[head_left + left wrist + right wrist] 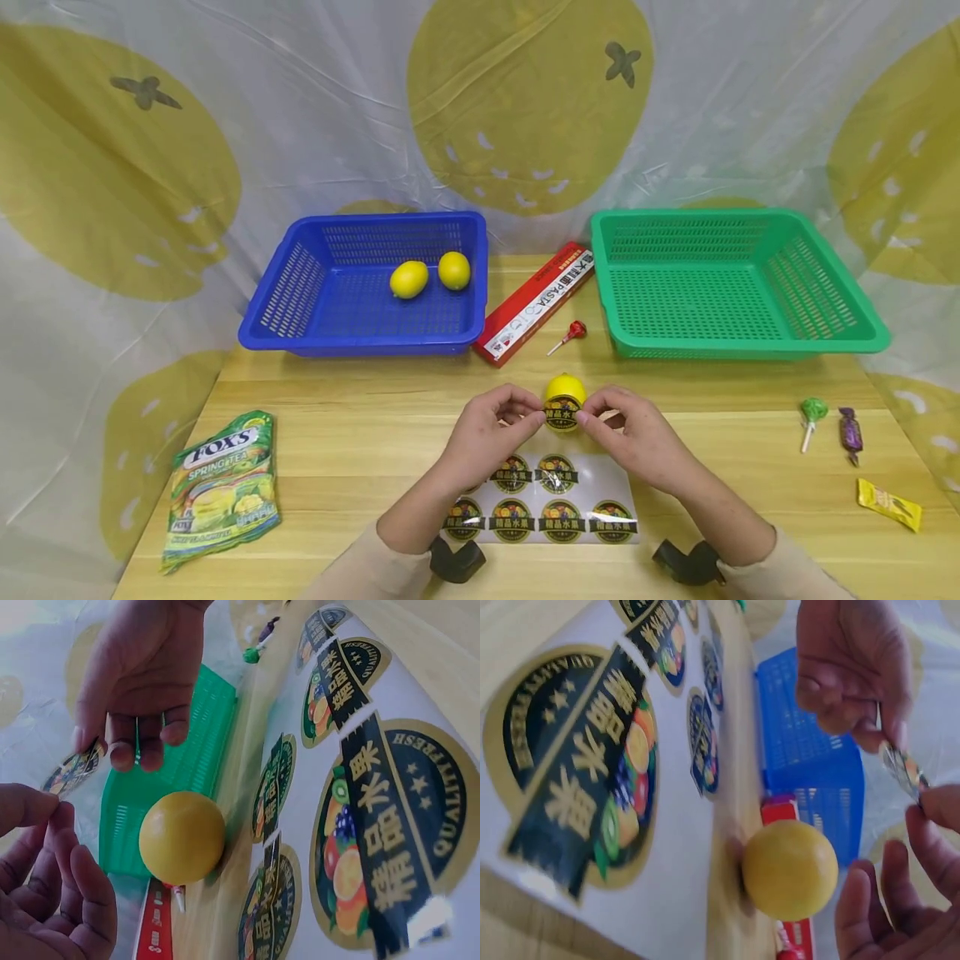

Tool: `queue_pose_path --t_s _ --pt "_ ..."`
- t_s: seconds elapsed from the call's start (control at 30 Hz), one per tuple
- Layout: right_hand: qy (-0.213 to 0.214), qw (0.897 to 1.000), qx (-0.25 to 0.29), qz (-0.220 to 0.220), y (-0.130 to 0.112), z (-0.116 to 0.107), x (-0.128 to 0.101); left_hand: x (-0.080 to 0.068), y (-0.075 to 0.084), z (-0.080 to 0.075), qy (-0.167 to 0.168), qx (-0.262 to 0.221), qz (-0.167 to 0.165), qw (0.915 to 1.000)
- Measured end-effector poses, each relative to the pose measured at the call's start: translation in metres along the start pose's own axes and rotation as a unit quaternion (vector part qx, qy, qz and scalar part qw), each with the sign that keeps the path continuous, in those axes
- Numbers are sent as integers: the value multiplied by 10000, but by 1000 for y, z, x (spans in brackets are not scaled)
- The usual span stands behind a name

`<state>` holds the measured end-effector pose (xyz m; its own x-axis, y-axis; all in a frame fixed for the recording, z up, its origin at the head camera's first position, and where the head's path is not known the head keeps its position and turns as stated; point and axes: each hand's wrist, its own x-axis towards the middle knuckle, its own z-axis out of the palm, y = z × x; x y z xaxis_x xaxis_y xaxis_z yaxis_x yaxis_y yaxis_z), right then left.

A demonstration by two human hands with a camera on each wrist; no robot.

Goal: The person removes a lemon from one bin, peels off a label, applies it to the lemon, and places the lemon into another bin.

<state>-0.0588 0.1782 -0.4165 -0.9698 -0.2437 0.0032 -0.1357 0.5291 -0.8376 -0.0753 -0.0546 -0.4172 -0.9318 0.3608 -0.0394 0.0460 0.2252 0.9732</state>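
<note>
Both hands are pinching one round sticker (pixel 562 414) by its sides, left hand (pixel 487 433) on its left edge, right hand (pixel 630 433) on the right, holding it face toward the camera just in front of a lemon (pixel 566 389) sitting mid-desk. The sticker's black band runs level, left to right, with gold Chinese characters I can't make out for sure. Right under the hands, near the front edge of the desk, lies the sticker sheet (pixel 600 492); the wrist view shows "QUALITIVED" curving round its stickers. Front left corner has a "FOX'S SPRING TEA" bag (pixel 221 487). A red "PASTA" box (pixel 534 303) lies between the blue basket (pixel 315 333) and green basket (pixel 750 342) at the back edge.
</note>
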Motion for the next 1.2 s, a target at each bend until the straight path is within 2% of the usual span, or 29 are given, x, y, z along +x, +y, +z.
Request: queue_pose_path --t_s 0.3,0.57,0.73,0.9,1.1,1.2 --pt "690 9936 155 879 3 2 17 27 -2 9 261 -627 -587 9960" --pt "414 9856 325 1609 12 -2 36 49 -9 14 453 -785 -1081 9900" --pt "273 9803 497 1892 19 1 39 52 -14 17 388 -836 -1347 9866" --pt "209 9759 809 2016 22 4 41 53 -18 18 380 -826 -1440 9854" --pt "169 9721 1168 2028 24 7 41 55 -19 19 257 -1407 -1693 9751" --pt "208 9700 1361 2002 25 9 40 55 -20 19 184 -1652 -1714 9711"
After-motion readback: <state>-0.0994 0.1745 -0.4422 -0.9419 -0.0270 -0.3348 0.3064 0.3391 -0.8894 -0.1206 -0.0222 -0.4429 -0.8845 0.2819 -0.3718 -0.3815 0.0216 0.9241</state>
